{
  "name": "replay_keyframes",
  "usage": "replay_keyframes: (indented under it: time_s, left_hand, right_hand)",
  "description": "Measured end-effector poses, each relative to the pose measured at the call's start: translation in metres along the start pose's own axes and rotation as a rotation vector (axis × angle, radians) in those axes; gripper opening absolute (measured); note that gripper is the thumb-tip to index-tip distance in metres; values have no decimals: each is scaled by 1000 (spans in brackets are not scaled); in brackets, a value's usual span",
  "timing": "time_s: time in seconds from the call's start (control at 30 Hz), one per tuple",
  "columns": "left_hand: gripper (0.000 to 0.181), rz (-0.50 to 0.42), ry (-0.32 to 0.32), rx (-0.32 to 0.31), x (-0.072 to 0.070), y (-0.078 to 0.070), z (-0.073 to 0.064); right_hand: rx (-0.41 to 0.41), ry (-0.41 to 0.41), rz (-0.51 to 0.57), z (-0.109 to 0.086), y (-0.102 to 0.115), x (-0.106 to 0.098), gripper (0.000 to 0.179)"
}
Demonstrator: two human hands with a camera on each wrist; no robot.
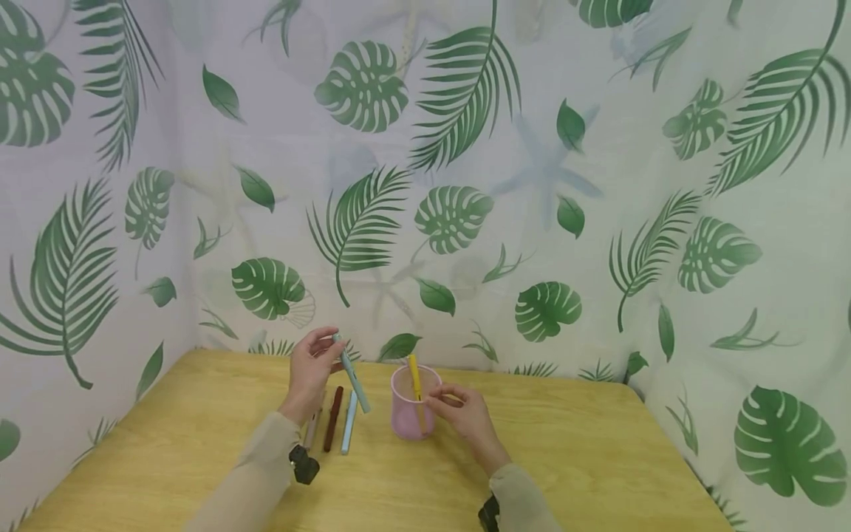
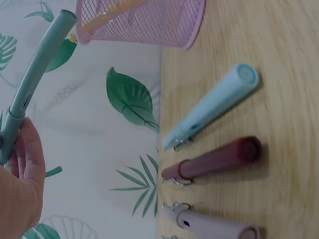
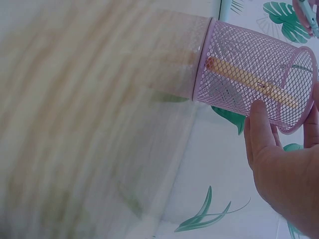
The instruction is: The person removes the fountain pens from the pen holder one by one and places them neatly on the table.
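My left hand [image 1: 311,375] holds a teal pen [image 1: 353,380] by its upper end, raised above the table and slanting down toward the right. A pink mesh pen cup [image 1: 402,421] stands upright, with a yellow pen [image 1: 415,375] leaning inside it and poking above the rim. My right hand [image 1: 467,418] grips the cup's near right side at the rim; in the right wrist view a digit [image 3: 260,124] lies against the outside of the mesh. Left of the cup lie a light blue pen [image 2: 214,104], a dark red pen [image 2: 219,159] and a pale greyish pen [image 2: 214,224].
The wooden table [image 1: 558,458] reaches back to a leaf-printed cloth [image 1: 465,310] that hangs behind it and along both sides. At the bottom edge of the left wrist view, another metal clip is partly cut off.
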State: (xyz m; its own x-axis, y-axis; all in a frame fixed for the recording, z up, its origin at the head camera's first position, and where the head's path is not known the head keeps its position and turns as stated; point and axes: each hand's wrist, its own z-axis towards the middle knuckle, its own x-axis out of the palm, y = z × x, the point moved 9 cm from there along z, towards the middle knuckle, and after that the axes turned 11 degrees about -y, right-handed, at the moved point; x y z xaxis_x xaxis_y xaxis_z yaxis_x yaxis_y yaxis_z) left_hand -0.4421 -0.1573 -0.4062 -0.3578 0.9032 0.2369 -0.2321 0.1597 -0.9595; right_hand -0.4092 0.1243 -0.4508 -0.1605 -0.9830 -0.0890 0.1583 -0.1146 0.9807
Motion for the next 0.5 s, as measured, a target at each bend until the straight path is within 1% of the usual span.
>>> replay_keyframes:
  time_s: [0.07, 0.2, 0.33, 0.5]
  left_hand:
    - [30, 9, -3, -8, -4, 2, 1]
    - [31, 58, -10, -13, -13, 4, 1]
    - [29, 80, -15, -17, -21, 7, 3]
    - [27, 93, -23, 17, -30, 6, 10]
  right_hand:
    - [1, 3, -6, 1, 0, 0, 21]
    - [10, 13, -11, -1, -4, 0, 23]
    - [13, 15, 12, -2, -5, 0, 24]
    - [17, 22, 20, 2, -2, 2, 25]
